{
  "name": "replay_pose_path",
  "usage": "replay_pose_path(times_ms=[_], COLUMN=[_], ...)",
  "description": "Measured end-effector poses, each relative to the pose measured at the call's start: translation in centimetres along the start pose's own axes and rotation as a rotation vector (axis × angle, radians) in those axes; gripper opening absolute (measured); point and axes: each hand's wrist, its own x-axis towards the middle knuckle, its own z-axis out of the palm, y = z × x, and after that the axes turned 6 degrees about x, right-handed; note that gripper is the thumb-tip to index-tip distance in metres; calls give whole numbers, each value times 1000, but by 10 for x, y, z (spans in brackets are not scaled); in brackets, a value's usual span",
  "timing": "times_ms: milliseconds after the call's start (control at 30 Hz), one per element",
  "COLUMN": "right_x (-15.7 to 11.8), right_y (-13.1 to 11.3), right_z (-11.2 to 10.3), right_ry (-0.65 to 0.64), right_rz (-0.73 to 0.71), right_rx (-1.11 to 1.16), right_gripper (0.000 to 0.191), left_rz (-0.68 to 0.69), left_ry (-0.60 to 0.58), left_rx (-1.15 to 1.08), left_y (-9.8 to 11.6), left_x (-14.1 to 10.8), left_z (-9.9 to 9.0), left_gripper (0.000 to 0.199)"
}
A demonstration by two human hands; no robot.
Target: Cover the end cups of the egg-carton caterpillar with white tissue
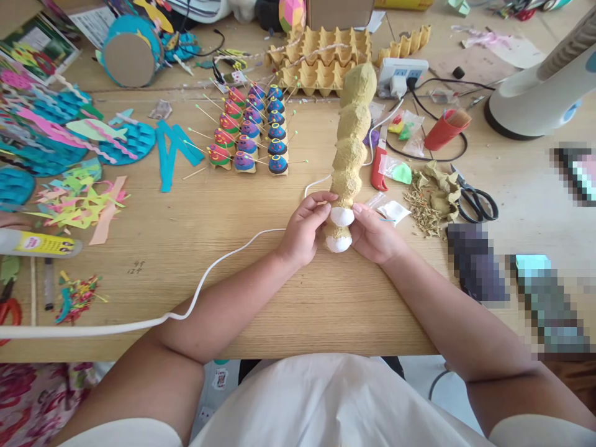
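Between my two hands is a yellow-brown egg-carton strip (350, 155), a row of bumpy cups pointing away from me. Its two nearest cups carry white clay (342, 216) on top. My left hand (307, 226) pinches the strip's left side near the white part. On the opposite side, my right hand (375, 233) grips it with thumb and fingers; some fingertips are hidden under the strip. Just right of my right hand lies a small bag of white clay (395, 212). Beyond it are a red-handled cutter (379, 169) and a bag with green clay (400, 172).
Painted egg-carton caterpillars (245, 152) with pins stand in rows behind. Egg trays (321, 59) and a power strip (403, 71) sit farther back. Black scissors (477, 202) lie beside carton scraps (433, 195). A white cable (205, 282) crosses my left arm. Paper strips (79, 198) lie left.
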Motion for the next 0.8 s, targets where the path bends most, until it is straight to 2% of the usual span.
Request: replay_pose_path(times_ms=[200, 467, 667, 800], right_x=[0, -2, -1, -2], right_y=[1, 0, 2, 0], right_z=[-1, 0, 0, 2], right_ry=[2, -35, 16, -9], right_rz=[-16, -17, -19, -12], right_rx=[-12, -5, 15, 16], right_gripper=[42, 42, 43, 42], left_rz=[-8, 36, 59, 76], left_ry=[35, -2, -14, -10], left_rx=[23, 67, 88, 102], left_y=[0, -1, -4, -5], left_x=[0, 0, 1, 1], left_z=[1, 0, -2, -3], left_gripper=[35, 37, 37, 38])
